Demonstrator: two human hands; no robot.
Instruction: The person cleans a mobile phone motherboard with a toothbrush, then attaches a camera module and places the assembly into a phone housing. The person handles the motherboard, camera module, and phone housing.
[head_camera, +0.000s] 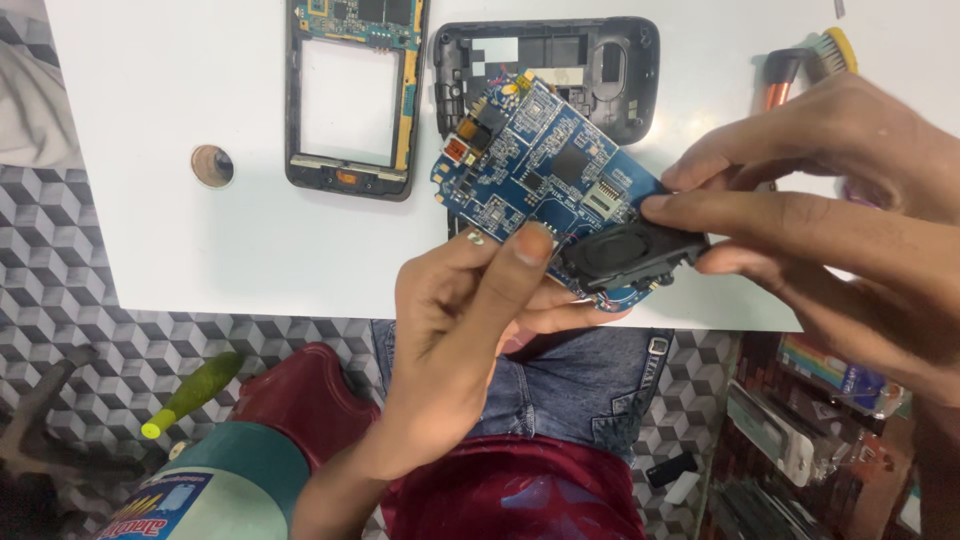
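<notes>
Nearest the camera, the left hand (455, 330) rises from above the lap, its grip closed on the lower edge of a blue circuit board (540, 170), thumb pressed on the top face beside a black oval speaker module (625, 252). The right hand (830, 200) comes in from the right, its grip pinched narrow on that speaker module, fingertips on its upper and right edges. Board and speaker are held together just above the near edge of the white table (200, 230). Farther back on the table, a black rear phone housing (610, 75) lies just behind the board, and a phone middle frame (352, 100) with an open rectangular window lies to its left. A small brush (815, 60) rests at the far right.
</notes>
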